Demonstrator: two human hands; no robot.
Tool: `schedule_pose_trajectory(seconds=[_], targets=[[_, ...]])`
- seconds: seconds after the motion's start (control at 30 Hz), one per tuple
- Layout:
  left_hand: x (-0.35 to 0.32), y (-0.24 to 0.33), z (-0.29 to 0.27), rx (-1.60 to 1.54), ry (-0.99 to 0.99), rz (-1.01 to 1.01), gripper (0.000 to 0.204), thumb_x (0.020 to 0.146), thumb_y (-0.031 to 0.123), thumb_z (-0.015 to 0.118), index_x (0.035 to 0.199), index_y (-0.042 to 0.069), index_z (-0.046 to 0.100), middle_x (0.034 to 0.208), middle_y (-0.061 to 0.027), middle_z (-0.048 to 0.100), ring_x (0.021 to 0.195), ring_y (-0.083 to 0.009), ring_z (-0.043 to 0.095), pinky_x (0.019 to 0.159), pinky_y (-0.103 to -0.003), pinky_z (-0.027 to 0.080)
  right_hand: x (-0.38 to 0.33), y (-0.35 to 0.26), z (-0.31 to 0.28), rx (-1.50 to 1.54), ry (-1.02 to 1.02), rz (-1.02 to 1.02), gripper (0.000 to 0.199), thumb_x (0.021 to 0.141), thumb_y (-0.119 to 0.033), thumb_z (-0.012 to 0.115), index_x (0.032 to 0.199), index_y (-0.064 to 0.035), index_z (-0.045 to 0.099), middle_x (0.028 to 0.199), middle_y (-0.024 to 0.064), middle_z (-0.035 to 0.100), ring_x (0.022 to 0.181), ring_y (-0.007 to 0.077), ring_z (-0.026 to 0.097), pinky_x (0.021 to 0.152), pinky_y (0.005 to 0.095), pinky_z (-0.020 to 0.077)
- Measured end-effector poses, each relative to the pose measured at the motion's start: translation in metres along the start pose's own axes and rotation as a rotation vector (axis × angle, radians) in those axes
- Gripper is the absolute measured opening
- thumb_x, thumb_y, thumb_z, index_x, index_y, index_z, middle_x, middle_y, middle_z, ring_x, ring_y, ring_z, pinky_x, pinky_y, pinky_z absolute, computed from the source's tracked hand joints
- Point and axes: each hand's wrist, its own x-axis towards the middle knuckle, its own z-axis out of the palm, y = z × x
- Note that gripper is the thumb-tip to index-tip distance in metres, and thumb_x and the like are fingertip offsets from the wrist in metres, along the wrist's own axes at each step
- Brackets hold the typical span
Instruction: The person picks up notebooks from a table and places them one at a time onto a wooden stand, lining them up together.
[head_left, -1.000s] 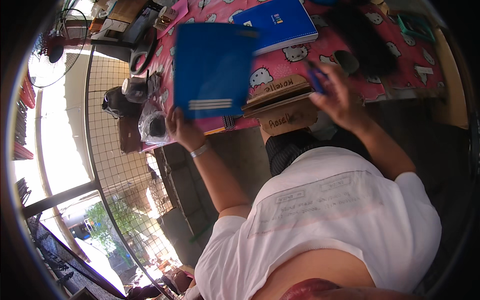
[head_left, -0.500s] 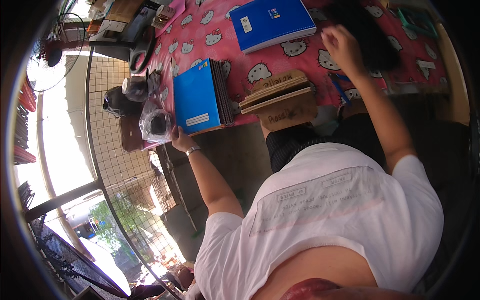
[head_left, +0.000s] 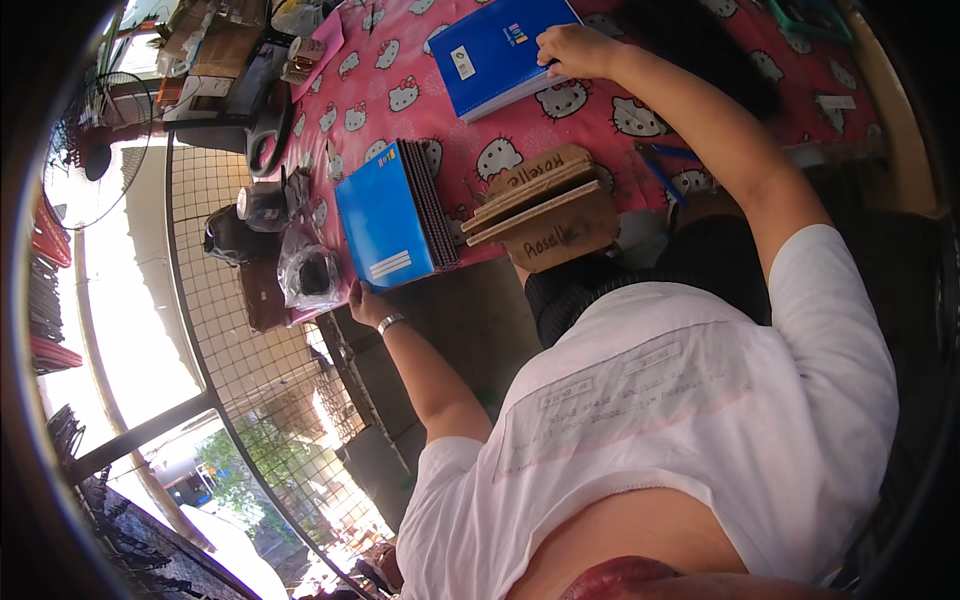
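Note:
My left hand (head_left: 369,304) is closed at the near left corner of a stack of light blue notebooks (head_left: 385,220) with dark spiral-bound edges; some fingers are hidden beside the corner. Farther back lies a thick dark blue notebook (head_left: 500,55) with a white label and pale page edges. My right hand (head_left: 578,52) reaches across to it, with curled fingers gripping its right edge. Between my arms, at the table's front edge, stands a brown wooden slotted holder (head_left: 560,235) with handwriting on its boards.
A pink patterned cloth (head_left: 410,60) covers the table. At the left edge are a plastic-wrapped dark item (head_left: 312,272), a cup (head_left: 262,204) and a black bag (head_left: 235,235). Blue pens (head_left: 665,178) lie right of the holder. A dark cloth-like item (head_left: 700,60) and a green tray (head_left: 815,18) sit farther right.
My right hand has moved left from above the table onto the dark blue notebook's right edge. My left hand stays at the light blue stack's corner. The whole view has shifted slightly.

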Motion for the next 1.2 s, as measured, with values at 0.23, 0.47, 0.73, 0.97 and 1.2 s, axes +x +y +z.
schedule_pose_trajectory(seconds=[0.23, 0.47, 0.73, 0.97, 1.2], targets=[[-0.019, 0.035, 0.033, 0.379, 0.195, 0.104, 0.012, 0.085, 0.002, 0.066, 0.096, -0.004, 0.069, 0.096, -0.0132, 0.069, 0.081, -0.0244, 0.063, 0.077, -0.035, 0.051, 0.018, 0.018, -0.004, 0.116, -0.217, 0.09, 0.019, 0.07, -0.017, 0.078, 0.081, -0.0025, 0.073, 0.083, 0.0078, 0.067, 0.084, 0.0265, 0.066, 0.078, 0.0372, 0.0512], [-0.092, 0.156, 0.237, 0.321, -0.77, 1.093, 0.028, 0.081, 0.008, 0.07, 0.108, 0.005, 0.066, 0.106, -0.0145, 0.067, 0.099, -0.0327, 0.061, 0.089, -0.04, 0.048, 0.012, 0.014, -0.004, -0.023, -0.138, -0.054, 0.014, 0.076, -0.015, 0.073, 0.083, -0.0042, 0.072, 0.083, 0.0144, 0.071, 0.081, 0.0308, 0.068, 0.074, 0.0407, 0.0533], [-0.134, 0.173, 0.351, 0.82, -1.238, 1.207, 0.021, 0.093, 0.026, 0.058, 0.103, 0.007, 0.057, 0.1, -0.0163, 0.067, 0.089, -0.0382, 0.065, 0.074, -0.048, 0.052, 0.01, 0.015, -0.016, 0.347, 0.175, 0.161, 0.022, 0.092, -0.019, 0.058, 0.101, -0.003, 0.07, 0.102, 0.0169, 0.07, 0.095, 0.0312, 0.068, 0.084, 0.0378, 0.0526], [-0.121, 0.16, 0.349, 0.676, -1.168, 1.159, 0.013, 0.096, 0.02, 0.051, 0.099, 0.008, 0.051, 0.091, -0.0208, 0.066, 0.083, -0.0433, 0.064, 0.068, -0.052, 0.05, -0.032, 0.009, 0.012, 0.103, 0.083, 0.728, 0.035, 0.095, -0.025, 0.05, 0.095, 0.0039, 0.069, 0.104, 0.0253, 0.067, 0.097, 0.039, 0.065, 0.087, 0.0452, 0.0514], [-0.134, 0.165, 0.353, 0.671, -1.141, 1.103, 0.017, 0.097, 0.025, 0.052, 0.101, 0.01, 0.049, 0.075, -0.0237, 0.064, 0.075, -0.0476, 0.063, 0.064, -0.055, 0.048, -0.02, -0.016, 0.022, -0.135, 0.117, 0.669, 0.029, 0.085, -0.021, 0.057, 0.086, 0.0045, 0.07, 0.093, 0.029, 0.067, 0.087, 0.0436, 0.066, 0.081, 0.0495, 0.0532]])
